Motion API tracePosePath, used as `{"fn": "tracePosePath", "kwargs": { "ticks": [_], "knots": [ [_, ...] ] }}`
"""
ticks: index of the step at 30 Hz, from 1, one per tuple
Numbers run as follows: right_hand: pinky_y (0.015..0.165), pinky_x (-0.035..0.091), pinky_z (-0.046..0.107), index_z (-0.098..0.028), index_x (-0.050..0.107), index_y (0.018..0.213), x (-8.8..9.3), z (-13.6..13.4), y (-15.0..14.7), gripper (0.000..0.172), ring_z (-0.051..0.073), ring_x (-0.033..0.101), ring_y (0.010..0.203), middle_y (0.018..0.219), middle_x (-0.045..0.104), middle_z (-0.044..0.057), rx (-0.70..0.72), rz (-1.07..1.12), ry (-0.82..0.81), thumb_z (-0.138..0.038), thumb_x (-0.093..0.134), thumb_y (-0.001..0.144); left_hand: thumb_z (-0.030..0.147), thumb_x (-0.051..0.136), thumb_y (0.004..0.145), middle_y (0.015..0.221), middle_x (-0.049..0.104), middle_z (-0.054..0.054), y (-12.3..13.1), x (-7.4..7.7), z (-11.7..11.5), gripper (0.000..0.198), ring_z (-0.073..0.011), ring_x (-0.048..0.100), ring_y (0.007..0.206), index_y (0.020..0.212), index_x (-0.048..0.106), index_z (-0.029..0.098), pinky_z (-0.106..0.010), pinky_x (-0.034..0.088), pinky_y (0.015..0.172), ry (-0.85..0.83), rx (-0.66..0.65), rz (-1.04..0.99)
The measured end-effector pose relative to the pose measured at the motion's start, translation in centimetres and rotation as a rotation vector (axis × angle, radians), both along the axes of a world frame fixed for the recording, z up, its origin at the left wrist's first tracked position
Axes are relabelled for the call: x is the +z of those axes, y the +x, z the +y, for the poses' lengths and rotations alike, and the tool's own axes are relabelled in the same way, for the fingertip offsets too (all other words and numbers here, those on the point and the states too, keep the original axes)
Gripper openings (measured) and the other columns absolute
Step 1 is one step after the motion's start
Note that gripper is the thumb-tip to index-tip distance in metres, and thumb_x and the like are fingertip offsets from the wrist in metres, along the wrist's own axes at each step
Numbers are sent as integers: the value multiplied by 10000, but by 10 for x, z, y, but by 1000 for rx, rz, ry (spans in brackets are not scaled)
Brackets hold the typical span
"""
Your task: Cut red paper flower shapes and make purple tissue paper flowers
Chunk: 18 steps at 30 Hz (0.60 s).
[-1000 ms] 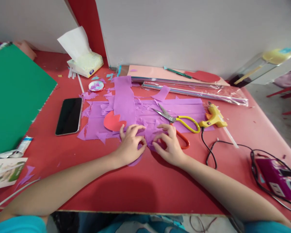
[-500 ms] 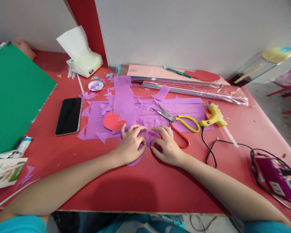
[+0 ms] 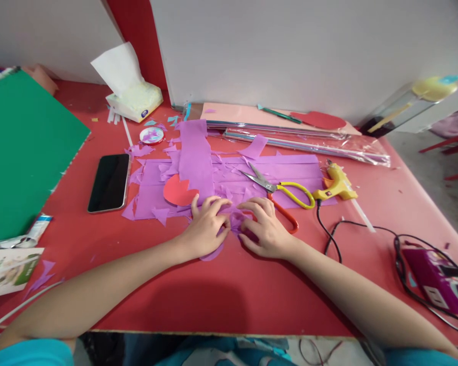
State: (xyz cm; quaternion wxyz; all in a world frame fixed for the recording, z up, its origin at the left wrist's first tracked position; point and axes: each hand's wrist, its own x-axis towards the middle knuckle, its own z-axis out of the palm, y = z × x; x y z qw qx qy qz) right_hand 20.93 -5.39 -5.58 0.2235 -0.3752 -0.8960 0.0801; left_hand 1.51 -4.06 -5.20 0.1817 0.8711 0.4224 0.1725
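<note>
At the near edge of the purple sheet, my left hand (image 3: 209,227) is closed, thumb and curled fingers around a small crumpled piece of purple craft paper (image 3: 235,222). My right hand (image 3: 266,227) bends over the other side of this piece, its fingers on it and partly hiding it. A rounded purple part (image 3: 212,253) shows beneath my left wrist. Just beyond my left fingers is a red paper cutout (image 3: 178,191) with a zigzag edge. Open scissors (image 3: 270,187) with one yellow and one orange handle lie beyond my right hand, on the purple sheet (image 3: 305,170).
A yellow glue gun (image 3: 338,184) lies at right, its black cord (image 3: 333,234) running near a purple box (image 3: 437,279). At left are a phone (image 3: 110,182) and a green board (image 3: 26,152). Behind stand a tissue box (image 3: 137,100) and wrapped sheets (image 3: 309,146). Purple scraps (image 3: 160,215) are scattered about.
My right hand has shifted slightly to the right, showing more of the crumpled purple piece between the hands. My left hand stays nearly still.
</note>
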Motion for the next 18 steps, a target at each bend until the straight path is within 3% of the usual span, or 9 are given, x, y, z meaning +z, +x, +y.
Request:
{"fn": "tracePosePath", "kwargs": {
  "ticks": [9, 18],
  "knots": [
    [876, 307, 505, -165, 547, 714, -1, 0, 0, 96, 313, 380, 1070, 1145, 469, 119, 11, -35, -8, -171, 540, 618, 171, 480, 792, 1222, 503, -75, 0, 0, -1, 151, -281, 363, 1176, 725, 615, 178, -617, 78, 996, 35, -9, 29],
    [866, 332, 487, -164, 552, 970, -2, -3, -9, 246, 303, 382, 1082, 1155, 454, 144, -94, 57, 15, -253, 560, 741, 220, 429, 852, 1201, 526, -94, 3, -1, -5, 224, -289, 377, 1159, 942, 630, 182, -585, 97, 997, 155, -40, 7]
  ]
}}
